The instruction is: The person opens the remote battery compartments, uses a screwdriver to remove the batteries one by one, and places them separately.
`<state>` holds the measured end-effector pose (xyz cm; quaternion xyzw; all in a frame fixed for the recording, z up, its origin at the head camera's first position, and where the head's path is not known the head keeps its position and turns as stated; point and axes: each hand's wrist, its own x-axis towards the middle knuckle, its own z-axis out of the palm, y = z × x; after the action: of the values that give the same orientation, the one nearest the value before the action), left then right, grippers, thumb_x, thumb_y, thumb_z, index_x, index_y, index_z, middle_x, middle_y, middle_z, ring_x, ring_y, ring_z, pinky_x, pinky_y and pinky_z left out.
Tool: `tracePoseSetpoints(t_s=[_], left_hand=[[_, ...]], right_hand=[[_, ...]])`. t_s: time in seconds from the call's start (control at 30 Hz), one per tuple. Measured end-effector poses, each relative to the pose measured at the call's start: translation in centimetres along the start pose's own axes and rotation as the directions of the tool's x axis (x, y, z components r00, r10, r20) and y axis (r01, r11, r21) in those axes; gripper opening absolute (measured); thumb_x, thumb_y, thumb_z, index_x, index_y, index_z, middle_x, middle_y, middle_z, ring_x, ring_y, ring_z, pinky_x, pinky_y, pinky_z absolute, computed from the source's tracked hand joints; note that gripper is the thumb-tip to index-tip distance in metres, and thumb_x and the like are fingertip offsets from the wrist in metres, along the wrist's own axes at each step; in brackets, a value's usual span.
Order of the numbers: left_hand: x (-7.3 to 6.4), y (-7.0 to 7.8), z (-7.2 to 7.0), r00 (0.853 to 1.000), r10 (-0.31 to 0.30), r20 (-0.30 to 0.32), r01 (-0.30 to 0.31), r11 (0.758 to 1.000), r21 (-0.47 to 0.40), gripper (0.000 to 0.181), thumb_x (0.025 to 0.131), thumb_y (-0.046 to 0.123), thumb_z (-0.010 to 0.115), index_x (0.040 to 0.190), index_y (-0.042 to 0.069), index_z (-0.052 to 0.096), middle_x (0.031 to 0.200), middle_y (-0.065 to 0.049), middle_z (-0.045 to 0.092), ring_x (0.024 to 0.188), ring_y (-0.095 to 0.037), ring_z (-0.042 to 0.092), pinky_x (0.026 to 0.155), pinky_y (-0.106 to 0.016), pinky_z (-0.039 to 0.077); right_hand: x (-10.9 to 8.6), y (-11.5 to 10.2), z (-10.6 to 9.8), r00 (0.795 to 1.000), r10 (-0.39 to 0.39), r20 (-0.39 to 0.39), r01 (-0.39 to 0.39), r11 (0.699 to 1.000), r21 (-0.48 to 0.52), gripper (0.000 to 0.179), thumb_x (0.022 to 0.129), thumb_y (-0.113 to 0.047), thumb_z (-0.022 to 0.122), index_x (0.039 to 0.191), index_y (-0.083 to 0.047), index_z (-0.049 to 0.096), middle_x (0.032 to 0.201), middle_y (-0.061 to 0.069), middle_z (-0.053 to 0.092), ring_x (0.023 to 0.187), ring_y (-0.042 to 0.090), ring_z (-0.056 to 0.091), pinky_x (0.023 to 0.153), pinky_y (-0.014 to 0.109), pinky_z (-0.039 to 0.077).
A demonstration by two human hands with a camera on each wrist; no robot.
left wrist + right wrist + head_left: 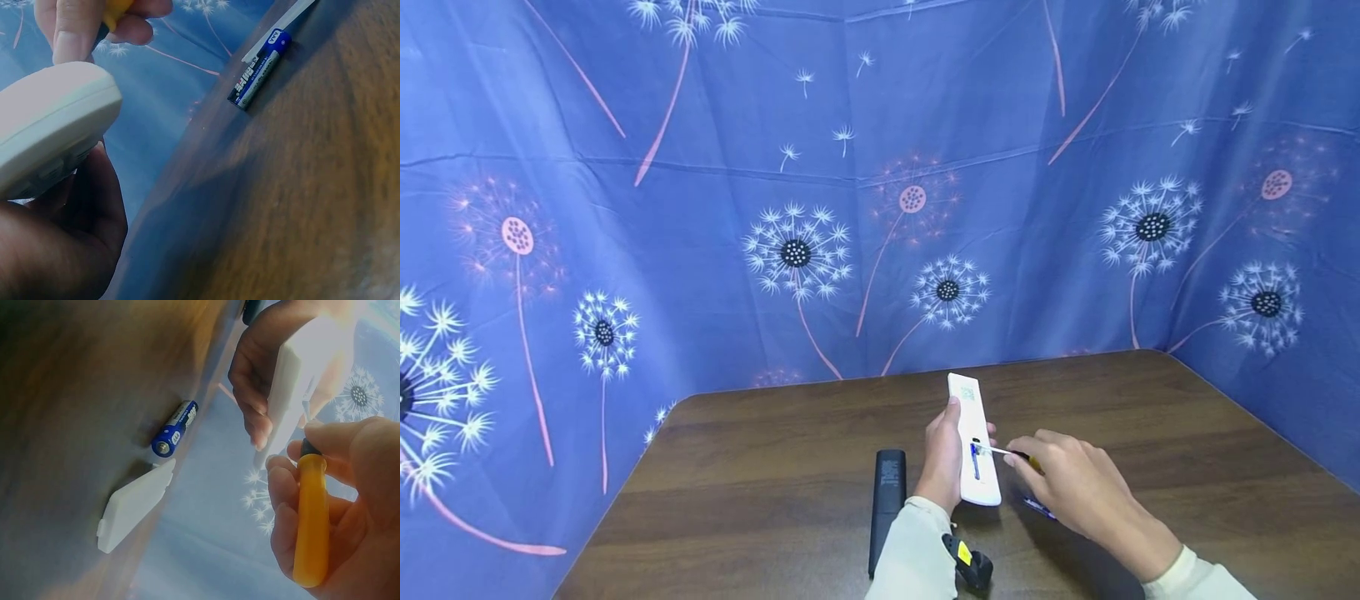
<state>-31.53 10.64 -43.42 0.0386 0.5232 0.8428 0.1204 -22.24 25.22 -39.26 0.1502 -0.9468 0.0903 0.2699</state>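
Observation:
My left hand (943, 454) grips a white remote control (967, 400), holding it above the table with its back facing up. One blue battery (975, 461) lies in its uncovered battery compartment. In my right hand (1071, 479) is a screwdriver (312, 519) with a yellow handle, pinched near its black collar. The thin metal shaft (996, 450) reaches across to the compartment by the battery; its exact contact is too small to tell. A loose blue AAA battery (175, 429) rests on the table beneath, beside the white battery cover (134, 509).
A black remote control (890, 500) lies on the brown wooden table (760, 500), left of my left forearm. By that wrist is a small black device (972, 567) with a yellow patch. Blue dandelion-print cloth (700, 250) hangs behind the table and along its sides.

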Motion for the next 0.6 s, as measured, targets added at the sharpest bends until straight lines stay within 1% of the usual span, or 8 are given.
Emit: tracePoseSetpoints(t_s=[0.1, 0.23, 0.4, 0.5, 0.6], left_hand=[[0.27, 0.23, 0.04, 1.0, -0.007, -0.013, 0.007, 1.0, -0.007, 0.049, 0.106, 0.044, 0.04, 0.13, 0.005, 0.058, 0.091, -0.015, 0.069, 0.075, -0.024, 0.067, 0.062, -0.033, 0.051], [0.23, 0.2, -0.11, 1.0, -0.006, -0.018, 0.006, 1.0, -0.006, 0.05, 0.106, 0.045, 0.04, 0.131, 0.006, 0.058, 0.092, -0.015, 0.069, 0.075, -0.023, 0.067, 0.062, -0.033, 0.051], [0.28, 0.07, -0.11, 1.0, -0.013, -0.02, 0.012, 1.0, -0.016, 0.048, 0.106, 0.045, 0.041, 0.129, 0.006, 0.059, 0.093, -0.016, 0.069, 0.075, -0.025, 0.067, 0.062, -0.033, 0.051], [0.22, 0.02, -0.19, 1.0, -0.021, -0.014, 0.02, 1.0, -0.015, 0.049, 0.106, 0.045, 0.041, 0.13, 0.006, 0.058, 0.094, -0.017, 0.07, 0.076, -0.025, 0.067, 0.063, -0.033, 0.051], [0.25, 0.12, -0.21, 1.0, -0.015, -0.004, 0.015, 1.0, -0.007, 0.05, 0.106, 0.045, 0.04, 0.132, 0.006, 0.057, 0.095, -0.017, 0.07, 0.078, -0.027, 0.068, 0.064, -0.033, 0.052]], right_hand=[[0.44, 0.05, 0.01, 1.0, -0.023, -0.019, 0.023, 1.0, -0.004, 0.01, 0.091, -0.028, 0.075, 0.098, -0.021, 0.077, 0.074, -0.017, 0.055, 0.058, 0.001, 0.047, 0.051, 0.032, 0.045], [0.64, -0.09, 0.26, 0.998, -0.042, -0.041, 0.042, 0.999, -0.009, 0.01, 0.089, -0.026, 0.076, 0.096, -0.02, 0.077, 0.074, -0.016, 0.056, 0.059, 0.004, 0.052, 0.052, 0.034, 0.047], [0.63, -0.03, 0.47, 1.0, -0.015, -0.021, 0.015, 1.0, -0.009, 0.01, 0.089, -0.027, 0.077, 0.096, -0.02, 0.076, 0.076, -0.015, 0.059, 0.06, 0.004, 0.053, 0.053, 0.034, 0.047], [0.57, -0.07, 0.55, 1.0, 0.001, -0.015, -0.001, 1.0, -0.007, 0.01, 0.089, -0.027, 0.077, 0.096, -0.02, 0.076, 0.076, -0.016, 0.057, 0.059, 0.002, 0.049, 0.052, 0.033, 0.046], [0.7, -0.1, 0.57, 1.0, -0.004, -0.03, 0.004, 1.0, -0.015, 0.01, 0.089, -0.027, 0.077, 0.096, -0.02, 0.077, 0.074, -0.016, 0.055, 0.057, 0.001, 0.046, 0.051, 0.031, 0.045]])
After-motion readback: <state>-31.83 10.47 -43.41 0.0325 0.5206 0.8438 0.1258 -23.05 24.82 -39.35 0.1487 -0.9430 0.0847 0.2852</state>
